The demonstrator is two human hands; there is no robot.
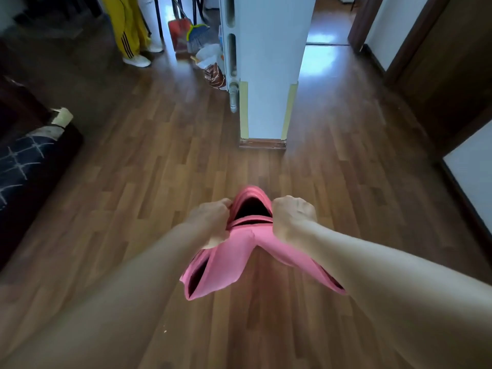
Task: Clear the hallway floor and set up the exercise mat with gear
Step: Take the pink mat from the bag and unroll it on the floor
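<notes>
A pink exercise mat (226, 259), folded in several layers, hangs in the air above the wooden hallway floor (159, 182). My left hand (211, 218) grips its upper edge on the left, fingers curled round the layers. On the right, my right hand (291, 217) grips the same edge as a closed fist. Between the two hands the folds gape open and show a dark gap. The mat's lower corners droop towards me, and my right forearm hides part of its right side.
A white wall end with a radiator (269, 75) stands ahead. A broom and dustpan (189, 33) and bags (213, 62) lean behind it. A person in yellow trousers (127, 27) stands far left. A dark sofa (29, 161) borders the left side, doorframes (426, 62) the right.
</notes>
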